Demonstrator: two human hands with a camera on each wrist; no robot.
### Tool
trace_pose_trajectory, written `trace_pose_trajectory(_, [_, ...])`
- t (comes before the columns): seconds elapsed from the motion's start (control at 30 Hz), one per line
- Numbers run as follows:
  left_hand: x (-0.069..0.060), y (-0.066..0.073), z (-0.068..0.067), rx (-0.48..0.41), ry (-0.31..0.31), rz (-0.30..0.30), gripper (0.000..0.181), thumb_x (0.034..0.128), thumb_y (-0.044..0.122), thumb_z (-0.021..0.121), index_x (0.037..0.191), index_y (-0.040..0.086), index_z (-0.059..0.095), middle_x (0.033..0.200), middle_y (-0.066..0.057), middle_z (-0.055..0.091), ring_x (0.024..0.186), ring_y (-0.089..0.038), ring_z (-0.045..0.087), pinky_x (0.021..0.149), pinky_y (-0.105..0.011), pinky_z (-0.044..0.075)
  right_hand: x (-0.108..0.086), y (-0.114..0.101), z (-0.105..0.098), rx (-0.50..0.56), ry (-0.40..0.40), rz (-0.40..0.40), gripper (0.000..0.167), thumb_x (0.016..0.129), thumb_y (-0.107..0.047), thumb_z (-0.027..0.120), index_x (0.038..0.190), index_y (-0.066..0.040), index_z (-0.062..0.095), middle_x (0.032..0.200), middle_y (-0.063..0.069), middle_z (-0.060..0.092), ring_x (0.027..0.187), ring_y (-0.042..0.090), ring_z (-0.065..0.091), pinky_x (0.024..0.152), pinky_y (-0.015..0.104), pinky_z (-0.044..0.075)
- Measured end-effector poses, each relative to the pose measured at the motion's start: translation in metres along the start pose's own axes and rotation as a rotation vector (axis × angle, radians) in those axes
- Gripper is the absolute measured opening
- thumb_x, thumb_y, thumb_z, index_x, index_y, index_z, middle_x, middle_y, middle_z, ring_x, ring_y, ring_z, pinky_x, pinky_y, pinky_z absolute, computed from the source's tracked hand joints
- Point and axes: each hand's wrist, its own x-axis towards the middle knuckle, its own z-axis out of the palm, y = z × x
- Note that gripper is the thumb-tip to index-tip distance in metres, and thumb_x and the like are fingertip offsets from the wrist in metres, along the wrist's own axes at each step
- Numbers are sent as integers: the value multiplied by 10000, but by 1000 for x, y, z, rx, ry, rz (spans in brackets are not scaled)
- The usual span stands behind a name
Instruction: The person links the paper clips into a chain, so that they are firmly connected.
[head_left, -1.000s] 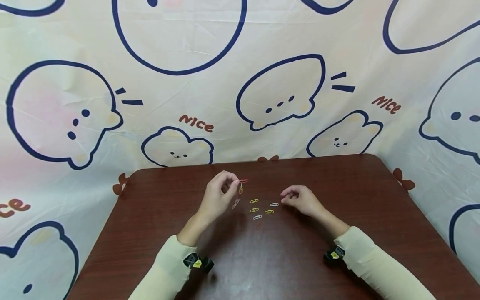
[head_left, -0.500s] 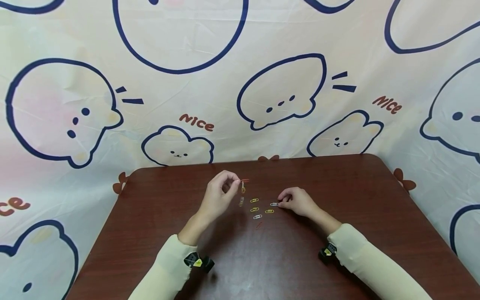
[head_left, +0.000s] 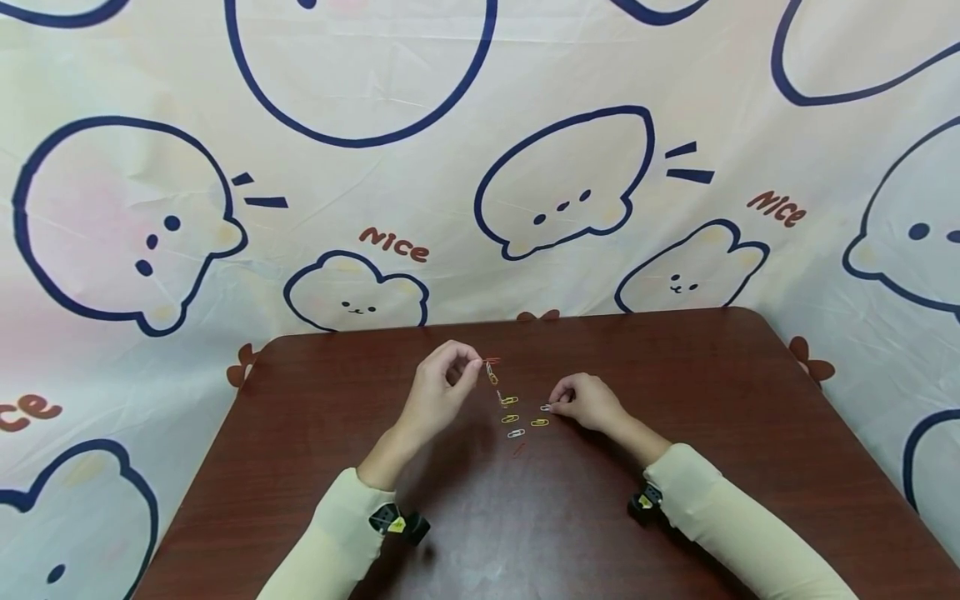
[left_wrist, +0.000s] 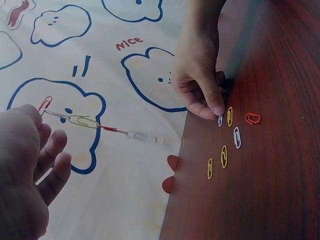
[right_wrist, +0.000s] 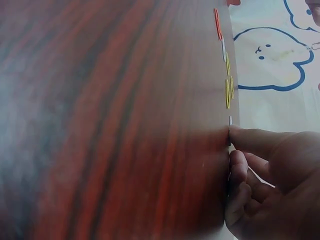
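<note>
While the left hand pinches a red clip atop a dangling chain, a white paper clip on the desk points its long axis leftward from the nearer right hand, whose grip touches it, whether clamped or not unclear.

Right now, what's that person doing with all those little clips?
The person's left hand holds up a dangling chain of linked paper clips by a red paper clip at its top. The right hand pinches a white paper clip at the table. Three yellow paper clips, another white clip and a loose red clip lie nearby.
</note>
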Motion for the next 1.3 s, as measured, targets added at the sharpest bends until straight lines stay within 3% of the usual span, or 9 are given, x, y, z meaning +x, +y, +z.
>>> trace_pose_trajectory(0.27, [1, 1, 0, -2, -17, -26, 60, 990, 86, 668, 999, 27, 659, 878, -28, 597, 739, -160, 560, 639, -240, 497, 0, -4, -1, -35, -15, 5, 139, 848, -141, 801, 753, -180, 706, 668, -95, 610, 639, 96, 552, 622, 305, 447])
trace_pose_trajectory(0.47, [1, 0, 1, -13, -13, -9, 53, 993, 84, 661, 996, 31, 667, 871, -18, 594, 745, -158, 556, 629, -260, 488, -2, -4, 0, -40, -7, -47, 151, 833, -99, 780, 746, -179, 686, 691, -89, 609, 657, 93, 556, 640, 310, 467])
trace_pose_trajectory(0.7, [1, 0, 0, -11, -6, -4, 59, 987, 77, 668, 986, 17, 666, 868, -25, 602, 748, -158, 553, 631, -248, 481, -4, -3, -3, 39, 3, -106, 129, 838, -62, 763, 781, -153, 692, 712, -79, 627, 658, 89, 567, 633, 279, 483])
trace_pose_trajectory(0.9, [2, 1, 0, -18, -4, -7, 38, 975, 54, 676, 983, 19, 665, 861, -42, 601, 744, -163, 551, 632, -243, 476, -6, -15, -14, 135, 23, -139, 100, 864, -30, 746, 820, -113, 711, 730, -45, 636, 650, 130, 561, 584, 261, 476])
trace_pose_trajectory(1.13, [1, 0, 0, -1, -9, -3, 57, 990, 83, 666, 974, 29, 665, 857, -23, 592, 735, -147, 547, 628, -243, 478, -13, -32, -22, 133, 29, -182, 88, 933, -79, 730, 874, -140, 707, 780, -44, 649, 668, 113, 533, 596, 255, 462])
trace_pose_trajectory(1.3, [2, 0, 0, 15, -10, 1, 18, 982, 54, 666, 970, 50, 652, 857, -22, 595, 720, -142, 556, 624, -249, 496, -17, -45, -30, 148, 36, -191, 72, 946, -83, 719, 898, -134, 703, 846, 67, 692, 692, 122, 533, 624, 257, 457])
